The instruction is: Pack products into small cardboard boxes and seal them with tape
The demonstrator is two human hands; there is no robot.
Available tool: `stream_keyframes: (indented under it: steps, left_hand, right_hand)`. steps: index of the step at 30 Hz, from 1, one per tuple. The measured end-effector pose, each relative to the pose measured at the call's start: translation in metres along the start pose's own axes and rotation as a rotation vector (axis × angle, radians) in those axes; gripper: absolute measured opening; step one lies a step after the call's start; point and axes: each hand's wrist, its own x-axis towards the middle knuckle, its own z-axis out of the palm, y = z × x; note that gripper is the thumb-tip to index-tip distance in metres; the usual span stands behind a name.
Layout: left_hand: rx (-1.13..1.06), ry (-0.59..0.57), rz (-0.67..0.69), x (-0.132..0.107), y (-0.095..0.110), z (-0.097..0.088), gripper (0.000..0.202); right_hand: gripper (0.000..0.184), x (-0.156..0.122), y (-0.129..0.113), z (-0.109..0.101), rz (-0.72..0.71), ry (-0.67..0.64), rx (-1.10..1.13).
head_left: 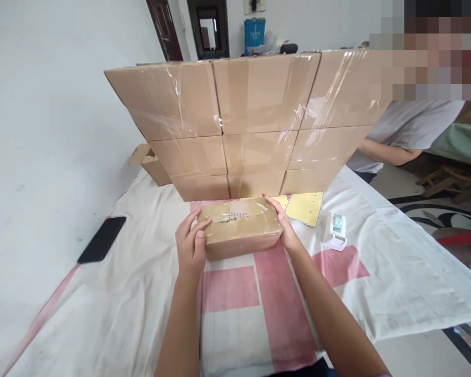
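Note:
Between my two hands is a small cardboard box [243, 228], its top covered with clear shiny tape and marked with some dark print near the middle. My left hand [191, 243] grips its left end, the fingertips lying on the top edge. At the right end my right hand [284, 225] presses along the side, with fingers reaching to the far corner. Whether the box rests on the cloth or is slightly lifted I cannot tell. Just behind it rises a wall of stacked, taped cardboard boxes [259, 99].
A black phone [102, 240] lies at the left of the cloth-covered table [133, 309]. An open carton [155, 166] stands behind left. Yellow sheet [306, 208] and a small white object [336, 230] lie to the right. Another person [412, 125] is beyond the right edge.

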Motion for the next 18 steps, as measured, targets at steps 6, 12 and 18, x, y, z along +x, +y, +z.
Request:
stream_keyframes:
  steps: [6, 12, 18]
  left_hand:
    - [0.072, -0.005, 0.056, 0.002, 0.009, -0.003, 0.031]
    - [0.114, -0.039, 0.064, 0.002, 0.009, -0.004, 0.024]
    - [0.117, 0.005, 0.053, 0.001, 0.017, -0.003, 0.027]
  right_hand:
    - [0.071, -0.006, 0.035, 0.014, 0.084, 0.116, 0.136]
    - [0.070, -0.001, 0.061, 0.011, 0.166, 0.167, 0.152]
    - [0.065, -0.003, 0.059, 0.010, 0.146, 0.168, 0.127]
